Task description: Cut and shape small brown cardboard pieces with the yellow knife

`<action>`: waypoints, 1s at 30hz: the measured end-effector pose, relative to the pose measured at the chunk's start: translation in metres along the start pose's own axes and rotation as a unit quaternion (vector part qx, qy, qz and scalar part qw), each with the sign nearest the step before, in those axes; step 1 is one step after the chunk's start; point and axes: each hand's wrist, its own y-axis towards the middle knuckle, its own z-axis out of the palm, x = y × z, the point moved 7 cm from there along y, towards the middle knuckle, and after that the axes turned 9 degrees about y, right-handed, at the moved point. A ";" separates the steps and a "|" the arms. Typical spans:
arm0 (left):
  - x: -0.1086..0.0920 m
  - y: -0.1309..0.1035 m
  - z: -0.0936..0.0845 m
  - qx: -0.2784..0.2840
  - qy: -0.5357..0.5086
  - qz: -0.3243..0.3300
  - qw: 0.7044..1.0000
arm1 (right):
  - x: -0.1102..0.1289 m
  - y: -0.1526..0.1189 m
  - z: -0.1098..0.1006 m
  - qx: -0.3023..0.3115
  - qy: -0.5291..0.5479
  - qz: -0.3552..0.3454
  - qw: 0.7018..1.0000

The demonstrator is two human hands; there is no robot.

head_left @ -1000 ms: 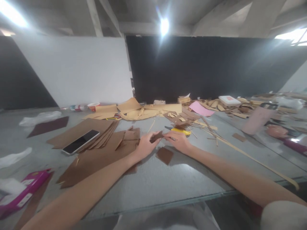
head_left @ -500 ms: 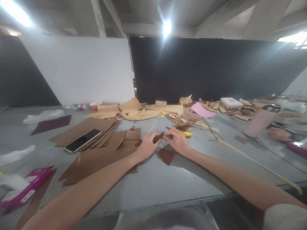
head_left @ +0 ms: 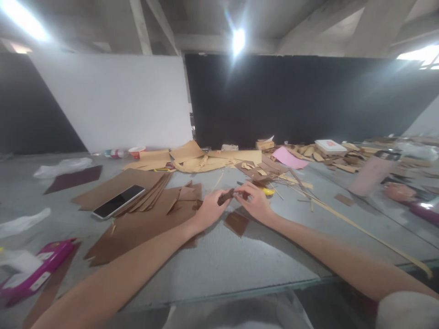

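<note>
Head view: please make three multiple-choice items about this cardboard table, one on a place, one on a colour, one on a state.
1. Where does the phone lie?
A. on brown cardboard sheets
B. on the pink sheet
C. in a hand

2. What colour is the box at the near left?
A. green
B. magenta
C. black

3. What do the left hand and right hand do?
A. rest flat
B. hold a small brown piece together
C. hold the phone

Answers: 1 A, it rests on the stack; 2 B, its sides are magenta; 3 B, both grips pinch it.
</note>
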 end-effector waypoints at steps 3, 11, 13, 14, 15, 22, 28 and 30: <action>-0.001 -0.001 0.001 0.018 0.008 0.008 1.000 | 0.000 -0.001 0.007 0.036 0.005 0.002 0.999; -0.008 -0.003 0.004 0.035 0.015 0.051 0.998 | -0.012 0.001 0.016 0.075 0.027 0.090 0.993; -0.010 -0.004 0.004 0.034 0.016 0.059 0.998 | -0.020 0.000 0.019 0.080 0.050 0.134 0.986; -0.010 -0.004 0.004 0.034 0.017 0.062 0.997 | -0.023 0.000 0.018 0.071 0.050 0.151 0.985; -0.011 -0.004 0.004 0.035 0.018 0.064 0.997 | -0.025 0.000 0.016 0.054 0.044 0.163 0.984; -0.012 -0.004 0.003 0.033 0.027 0.068 0.997 | -0.021 0.000 0.003 -0.036 0.017 0.137 0.990; -0.011 -0.004 0.004 0.030 0.018 0.061 0.998 | -0.014 0.000 0.002 -0.031 0.008 0.089 0.996; -0.009 -0.004 0.004 0.025 0.016 0.057 0.998 | -0.012 -0.001 0.004 -0.020 0.011 0.070 0.997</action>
